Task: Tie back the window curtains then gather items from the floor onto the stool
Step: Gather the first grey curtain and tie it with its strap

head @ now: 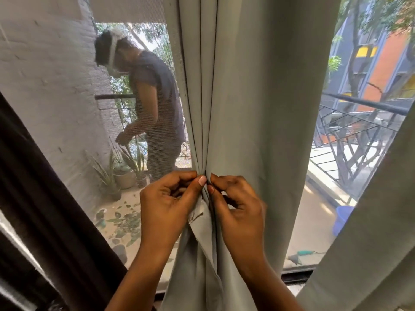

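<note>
Balcony beyond, two hands (pinching one curtain)

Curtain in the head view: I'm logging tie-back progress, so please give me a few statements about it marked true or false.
1. Both the left hand and the right hand pinch the gathered grey curtain. True.
2. A person stands on the balcony outside. True.
3. The bucket outside is red. False: the bucket is blue.
4. The potted plants stand right of the grey curtain. False: they stand left of it.
</note>
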`<state>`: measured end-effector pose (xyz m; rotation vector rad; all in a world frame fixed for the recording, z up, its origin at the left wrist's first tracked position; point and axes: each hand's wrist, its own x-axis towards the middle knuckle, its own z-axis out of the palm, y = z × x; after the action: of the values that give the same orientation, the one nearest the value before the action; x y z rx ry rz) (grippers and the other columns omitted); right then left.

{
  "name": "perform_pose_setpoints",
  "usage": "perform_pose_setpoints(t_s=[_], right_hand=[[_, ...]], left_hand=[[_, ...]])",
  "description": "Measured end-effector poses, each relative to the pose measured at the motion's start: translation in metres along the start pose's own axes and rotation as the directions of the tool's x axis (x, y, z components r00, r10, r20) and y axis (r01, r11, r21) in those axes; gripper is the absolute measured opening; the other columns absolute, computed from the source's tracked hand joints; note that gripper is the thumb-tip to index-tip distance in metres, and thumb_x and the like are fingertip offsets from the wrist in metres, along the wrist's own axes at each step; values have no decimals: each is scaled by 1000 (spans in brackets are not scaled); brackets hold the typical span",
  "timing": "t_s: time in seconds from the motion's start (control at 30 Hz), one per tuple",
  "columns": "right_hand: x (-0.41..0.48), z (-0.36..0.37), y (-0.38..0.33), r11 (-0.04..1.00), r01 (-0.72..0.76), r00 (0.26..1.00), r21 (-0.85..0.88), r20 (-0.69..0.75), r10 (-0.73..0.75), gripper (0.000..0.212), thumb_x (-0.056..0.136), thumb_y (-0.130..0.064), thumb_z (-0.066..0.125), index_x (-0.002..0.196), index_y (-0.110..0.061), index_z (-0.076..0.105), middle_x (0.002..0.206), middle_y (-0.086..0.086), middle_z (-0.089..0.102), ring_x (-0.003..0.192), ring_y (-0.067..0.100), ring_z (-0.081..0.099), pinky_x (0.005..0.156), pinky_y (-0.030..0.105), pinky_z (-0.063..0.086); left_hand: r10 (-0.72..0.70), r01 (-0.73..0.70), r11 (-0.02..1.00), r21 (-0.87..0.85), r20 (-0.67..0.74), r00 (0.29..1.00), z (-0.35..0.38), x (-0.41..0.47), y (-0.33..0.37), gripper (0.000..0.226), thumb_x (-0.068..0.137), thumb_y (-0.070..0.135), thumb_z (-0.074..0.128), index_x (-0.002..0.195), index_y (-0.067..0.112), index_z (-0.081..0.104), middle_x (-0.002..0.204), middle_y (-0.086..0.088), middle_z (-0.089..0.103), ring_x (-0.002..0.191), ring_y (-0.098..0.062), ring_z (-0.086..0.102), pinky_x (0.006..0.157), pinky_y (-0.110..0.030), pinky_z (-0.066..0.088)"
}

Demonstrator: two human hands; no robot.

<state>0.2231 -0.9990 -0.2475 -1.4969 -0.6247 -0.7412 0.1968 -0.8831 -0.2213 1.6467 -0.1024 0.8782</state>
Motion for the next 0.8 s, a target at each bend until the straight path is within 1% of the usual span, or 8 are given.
perform_pose_setpoints(t_s=[0.2, 0.3, 0.43, 0.5, 0.63, 0.73, 0.77, 0.8], right_hand=[[-1, 3, 7, 994, 70, 998, -82, 5, -70, 27, 87, -15, 63, 113, -21, 63, 94, -15, 56, 90, -5, 58, 76, 7, 47], [-3, 6, 13, 980, 128, 991, -153, 49, -122, 27, 91, -25, 55, 117, -24, 58, 96, -15, 50, 91, -12, 51, 75, 4, 45], [-1, 4, 22, 962, 196, 980, -188, 82, -183, 28, 93, -26, 52, 120, -20, 58, 98, -8, 49, 92, -13, 48, 75, 4, 44], [-1, 2, 27, 934, 267, 963, -236, 103, -250, 30, 95, -27, 49, 119, -14, 61, 99, -6, 49, 91, -6, 50, 74, 6, 46], [1, -6, 37, 881, 363, 927, -302, 215, -308, 30, 96, -26, 50, 113, -6, 65, 102, -2, 52, 85, 9, 55, 67, 23, 53], [12, -25, 42, 751, 551, 821, -363, 400, -409, 31, 96, -27, 52, 119, -11, 64, 103, 4, 60, 87, 14, 57, 67, 27, 52], [15, -35, 43, 703, 597, 793, -387, 420, -442, 30, 94, -27, 53, 119, -14, 64, 106, 5, 61, 92, 16, 56, 73, 28, 51], [19, -46, 43, 677, 590, 806, -440, 370, -463, 30, 93, -26, 55, 120, -17, 64, 112, 5, 59, 99, 18, 55, 81, 29, 48]], left_hand=[[45, -44, 998, 42, -14, 999, 3, 0, -1, 9, 75, 25, 74, 84, 24, 72, 77, 13, 72, 71, -3, 69, 65, -13, 53], [22, -22, 999, 28, -15, 1000, 2, 1, -3, 10, 74, 25, 73, 84, 25, 72, 78, 14, 72, 73, -5, 70, 69, -20, 56], [-13, 13, 1000, 3, 30, 999, -1, 5, -4, 12, 74, 25, 72, 85, 23, 74, 81, 5, 75, 78, -11, 72, 75, -29, 59], [-9, 8, 1000, 12, 39, 999, -2, 4, -2, 19, 70, 29, 73, 87, 21, 73, 81, 6, 74, 76, -9, 71, 73, -25, 58], [-28, 28, 999, 36, 12, 1000, 1, 1, 1, 39, 61, 34, 76, 95, 15, 73, 80, -1, 74, 73, -9, 71, 69, -21, 57], [2, 1, 997, 82, -42, 999, 1, 4, -2, 27, 67, 32, 75, 89, 16, 74, 75, 2, 74, 70, -15, 71, 70, -29, 59], [13, -8, 996, 89, -64, 998, 3, 4, -1, 21, 70, 30, 75, 87, 18, 74, 74, 3, 73, 68, -17, 70, 69, -30, 59], [30, -21, 994, 106, -82, 996, 5, 4, -1, 13, 73, 27, 75, 84, 20, 74, 73, 5, 73, 66, -19, 69, 67, -28, 59]])
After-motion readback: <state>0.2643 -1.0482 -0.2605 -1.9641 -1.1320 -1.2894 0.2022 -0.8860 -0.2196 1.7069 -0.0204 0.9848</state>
